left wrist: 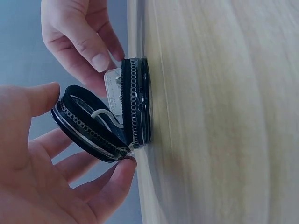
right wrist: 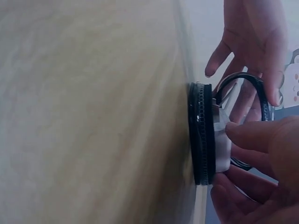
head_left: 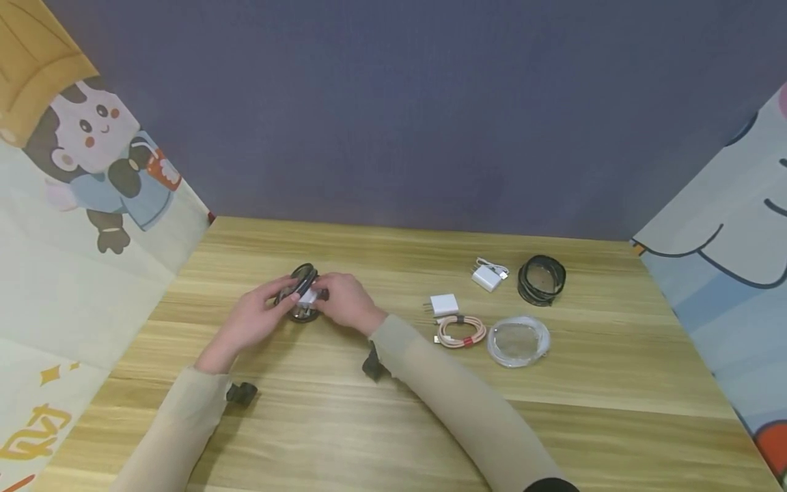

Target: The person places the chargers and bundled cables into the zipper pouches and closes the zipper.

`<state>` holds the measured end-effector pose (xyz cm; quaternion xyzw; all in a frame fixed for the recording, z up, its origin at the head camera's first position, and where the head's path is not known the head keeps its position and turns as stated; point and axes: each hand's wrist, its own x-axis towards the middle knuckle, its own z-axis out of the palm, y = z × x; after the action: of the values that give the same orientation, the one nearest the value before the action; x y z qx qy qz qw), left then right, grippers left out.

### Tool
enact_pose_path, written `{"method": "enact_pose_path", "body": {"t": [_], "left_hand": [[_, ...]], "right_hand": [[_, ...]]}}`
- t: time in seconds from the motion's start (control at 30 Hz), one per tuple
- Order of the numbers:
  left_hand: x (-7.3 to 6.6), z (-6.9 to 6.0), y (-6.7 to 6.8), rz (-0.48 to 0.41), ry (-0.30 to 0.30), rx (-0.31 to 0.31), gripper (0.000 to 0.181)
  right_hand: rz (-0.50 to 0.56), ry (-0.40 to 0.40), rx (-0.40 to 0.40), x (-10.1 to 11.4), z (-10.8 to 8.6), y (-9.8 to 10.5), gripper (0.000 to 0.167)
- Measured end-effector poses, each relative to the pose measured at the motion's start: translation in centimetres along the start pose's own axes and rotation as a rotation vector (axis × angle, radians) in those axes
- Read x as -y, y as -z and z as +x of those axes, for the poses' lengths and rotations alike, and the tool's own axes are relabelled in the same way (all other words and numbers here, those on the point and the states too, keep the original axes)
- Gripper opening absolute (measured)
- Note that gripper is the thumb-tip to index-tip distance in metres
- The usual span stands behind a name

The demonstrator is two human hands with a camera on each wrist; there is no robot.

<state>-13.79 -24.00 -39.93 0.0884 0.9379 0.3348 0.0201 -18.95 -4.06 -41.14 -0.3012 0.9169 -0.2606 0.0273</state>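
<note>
A small round zip case with black edges (left wrist: 135,100) stands open like a clamshell at the table's left. My left hand (head_left: 255,316) holds its raised lid (left wrist: 86,128), thumb on the rim and fingers beneath. A white charger (left wrist: 113,91) with metal prongs sits partly inside the lower half, a white cable (left wrist: 107,115) beside it. My right hand (right wrist: 266,163) pinches the charger (right wrist: 223,144) between thumb and fingers at the case's edge.
Right of my hands lie two white chargers (head_left: 444,305) (head_left: 487,277), a pink coiled cable (head_left: 461,331), a clear round case (head_left: 518,342) and a black round case (head_left: 542,280). A dark wall stands behind the table (head_left: 344,424).
</note>
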Motion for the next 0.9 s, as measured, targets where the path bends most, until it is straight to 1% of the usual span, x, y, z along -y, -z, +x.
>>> {"method": "enact_pose_path", "body": {"t": [0.13, 0.2, 0.3, 0.4, 0.5, 0.6, 0.73, 0.9], "left_hand": [[0.0, 0.0, 0.0, -0.004, -0.004, -0.001, 0.058], [0.0, 0.1, 0.1, -0.004, -0.007, -0.003, 0.058], [0.0, 0.1, 0.0, 0.001, -0.009, -0.001, 0.057], [0.0, 0.2, 0.0, 0.007, -0.001, 0.006, 0.058], [0.1, 0.3, -0.1, 0.011, 0.007, 0.019, 0.059], [0.1, 0.3, -0.1, 0.007, 0.008, 0.025, 0.06], [0.1, 0.4, -0.2, 0.012, -0.001, 0.027, 0.059], [0.1, 0.6, -0.3, 0.033, -0.009, 0.037, 0.058]], "right_hand": [[0.013, 0.004, 0.008, -0.1, 0.0, 0.4, 0.034], [0.037, 0.001, 0.001, -0.2, 0.0, 0.6, 0.033], [0.101, -0.018, -0.019, -0.6, -0.1, 0.7, 0.033], [0.186, -0.055, -0.041, -1.1, -0.3, 0.9, 0.034], [0.231, -0.089, -0.047, -1.6, -0.5, 1.0, 0.035], [0.237, -0.103, -0.044, -2.2, -0.6, 1.0, 0.035], [0.218, -0.104, -0.045, -2.8, -0.9, 1.2, 0.033], [0.217, -0.119, -0.029, -3.0, -1.1, 1.4, 0.032]]}}
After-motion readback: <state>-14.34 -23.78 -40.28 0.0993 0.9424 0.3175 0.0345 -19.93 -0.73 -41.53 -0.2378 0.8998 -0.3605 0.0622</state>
